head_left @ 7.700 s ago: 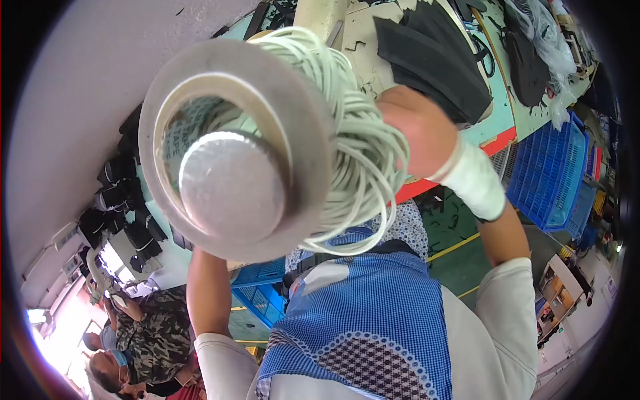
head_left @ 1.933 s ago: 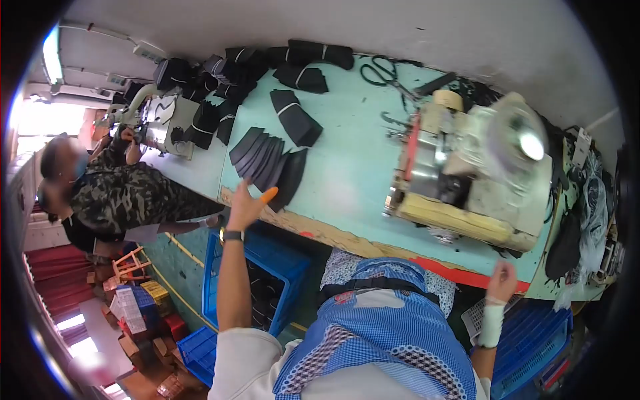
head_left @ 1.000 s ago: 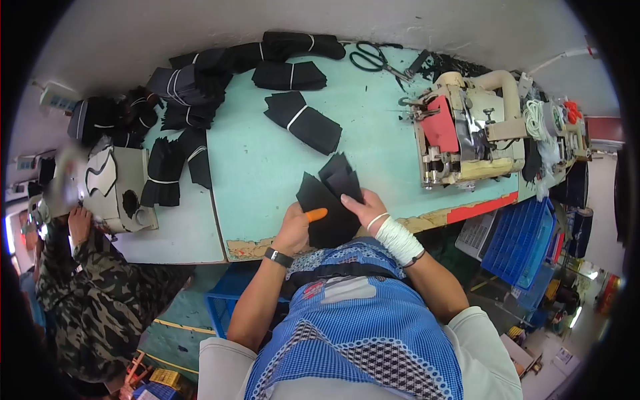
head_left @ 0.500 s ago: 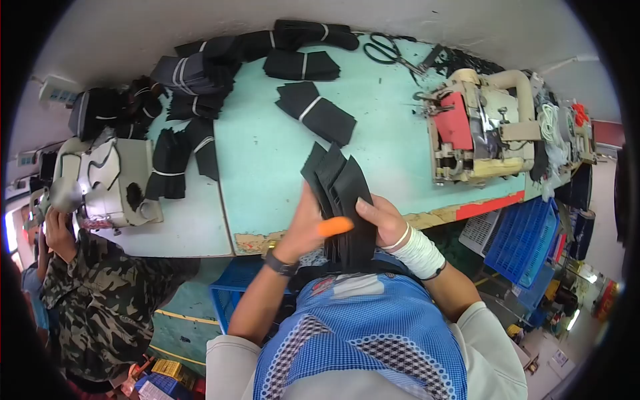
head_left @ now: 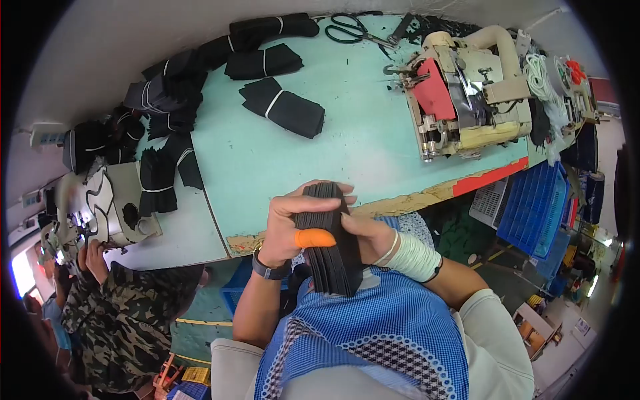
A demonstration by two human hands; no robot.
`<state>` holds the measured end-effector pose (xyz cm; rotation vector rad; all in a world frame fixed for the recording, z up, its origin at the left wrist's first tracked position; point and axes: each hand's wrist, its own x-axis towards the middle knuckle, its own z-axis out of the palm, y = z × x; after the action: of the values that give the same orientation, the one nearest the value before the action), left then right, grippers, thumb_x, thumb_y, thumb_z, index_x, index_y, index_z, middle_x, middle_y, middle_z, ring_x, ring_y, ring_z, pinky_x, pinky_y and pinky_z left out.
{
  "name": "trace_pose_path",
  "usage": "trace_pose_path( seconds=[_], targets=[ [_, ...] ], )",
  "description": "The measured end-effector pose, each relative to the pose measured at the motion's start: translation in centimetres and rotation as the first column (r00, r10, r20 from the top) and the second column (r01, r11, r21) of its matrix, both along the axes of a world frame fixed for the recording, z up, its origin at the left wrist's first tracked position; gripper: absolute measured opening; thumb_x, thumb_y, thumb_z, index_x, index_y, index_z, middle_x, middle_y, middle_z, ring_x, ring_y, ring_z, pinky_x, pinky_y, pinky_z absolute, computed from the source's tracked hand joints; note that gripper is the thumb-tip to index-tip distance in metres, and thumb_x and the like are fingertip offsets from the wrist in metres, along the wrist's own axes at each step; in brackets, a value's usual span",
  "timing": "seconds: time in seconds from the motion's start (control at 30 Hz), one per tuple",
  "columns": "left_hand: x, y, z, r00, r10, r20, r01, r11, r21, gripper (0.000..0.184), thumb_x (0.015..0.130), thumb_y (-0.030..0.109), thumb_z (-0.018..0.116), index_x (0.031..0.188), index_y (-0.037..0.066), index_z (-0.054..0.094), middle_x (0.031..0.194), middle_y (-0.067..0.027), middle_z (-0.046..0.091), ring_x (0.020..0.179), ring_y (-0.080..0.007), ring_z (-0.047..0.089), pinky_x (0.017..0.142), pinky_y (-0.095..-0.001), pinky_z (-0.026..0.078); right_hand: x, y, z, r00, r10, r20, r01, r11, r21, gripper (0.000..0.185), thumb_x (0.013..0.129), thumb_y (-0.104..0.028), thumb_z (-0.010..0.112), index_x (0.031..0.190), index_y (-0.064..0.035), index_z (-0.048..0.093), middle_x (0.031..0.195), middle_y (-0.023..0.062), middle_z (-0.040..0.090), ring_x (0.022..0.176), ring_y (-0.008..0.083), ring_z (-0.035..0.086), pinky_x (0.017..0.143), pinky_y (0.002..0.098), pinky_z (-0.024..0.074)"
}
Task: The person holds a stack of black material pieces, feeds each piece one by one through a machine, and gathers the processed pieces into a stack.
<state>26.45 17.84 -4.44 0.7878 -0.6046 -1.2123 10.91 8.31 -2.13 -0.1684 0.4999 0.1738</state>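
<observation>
Head cam: left hand (head_left: 287, 227) wraps round the black stack (head_left: 330, 243), fingers mostly closed; right hand (head_left: 373, 239) pinches its other side, thumb on top; stack's tilted just above the apron (head_left: 380, 327), near the table (head_left: 360, 160) edge.

A hand can pass over the table (head_left: 360, 127) between two obstacles: the black bundle (head_left: 293, 114) and the sewing machine (head_left: 490, 107).

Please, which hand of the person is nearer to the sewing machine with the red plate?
Right. The right hand holds the right side of the black stack, left of the sewing machine; the left hand holds the stack's left side, farther away.
</observation>
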Motion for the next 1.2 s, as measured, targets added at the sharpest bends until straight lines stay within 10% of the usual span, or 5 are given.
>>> trace_pose_path(
  seconds=[0.27, 0.4, 0.7, 0.93, 1.2],
  targets=[
    [-1.9, -2.4, 0.8, 0.997, 0.073, 0.022, -0.076, 0.975, 0.208, 0.074, 0.074, 0.047, 0.079, 0.130, 0.005, 0.056, 0.133, -0.0300, 0.048, 0.110, -0.0396, 0.061, 0.088, -0.0468, 0.055, -2.0, -1.7, -0.8, 0.987, -0.062, 0.150, 0.038, 0.987, 0.159, 0.056, 0.099, -0.042, 0.049, 0.138, -0.0040, 0.040, 0.124, 0.0130, 0.057, 0.114, 0.0216, 0.058, 0.098, 0.0379, 0.0477],
    [-4.2, -6.1, 1.8, 0.951, 0.306, -0.048, -0.307, 0.951, -0.023, 0.039, 0.081, 0.016, 0.074, 0.117, 0.003, 0.065, 0.134, -0.0264, 0.048, 0.111, -0.0394, 0.061, 0.087, -0.0476, 0.056, -4.2, -3.9, -1.1, 0.980, 0.030, 0.197, -0.078, 0.967, 0.244, 0.058, 0.099, -0.040, 0.049, 0.139, 0.0001, 0.039, 0.131, 0.0147, 0.053, 0.118, 0.0224, 0.056, 0.100, 0.0392, 0.0463],
    [-13.0, -10.0, 1.8, 0.880, 0.448, -0.156, -0.436, 0.893, 0.110, 0.025, 0.092, 0.016, 0.059, 0.115, 0.006, 0.063, 0.125, -0.0183, 0.054, 0.106, -0.0368, 0.063, 0.090, -0.0502, 0.054, -12.0, -10.8, 1.9, 0.977, 0.113, 0.182, -0.087, 0.985, -0.146, 0.054, 0.090, -0.027, 0.063, 0.130, 0.0037, 0.044, 0.104, 0.0146, 0.061, 0.082, 0.0225, 0.067, 0.071, 0.0363, 0.0583],
    [-21.3, -13.4, 2.5, 0.955, 0.269, -0.128, -0.255, 0.960, 0.115, 0.089, 0.090, 0.041, 0.066, 0.152, 0.004, 0.015, 0.134, -0.0163, 0.047, 0.118, -0.0267, 0.055, 0.100, -0.0425, 0.047, -25.7, -23.8, 9.7, 0.997, -0.053, 0.057, 0.077, 0.814, -0.576, 0.057, 0.077, -0.017, 0.064, 0.127, 0.0043, 0.046, 0.107, 0.0164, 0.062, 0.091, 0.0244, 0.065, 0.079, 0.0365, 0.0543],
    [-22.3, -14.0, 2.3, 0.918, -0.030, 0.397, -0.174, 0.866, 0.469, 0.068, 0.082, 0.023, 0.078, 0.138, 0.002, 0.046, 0.115, -0.0125, 0.058, 0.104, -0.0197, 0.060, 0.094, -0.0349, 0.049, -30.6, -25.6, -5.0, 0.838, -0.544, 0.050, 0.497, 0.720, -0.485, 0.044, 0.074, -0.006, 0.065, 0.116, 0.0012, 0.057, 0.101, 0.0163, 0.064, 0.090, 0.0276, 0.066, 0.070, 0.0339, 0.0570]
  ],
)
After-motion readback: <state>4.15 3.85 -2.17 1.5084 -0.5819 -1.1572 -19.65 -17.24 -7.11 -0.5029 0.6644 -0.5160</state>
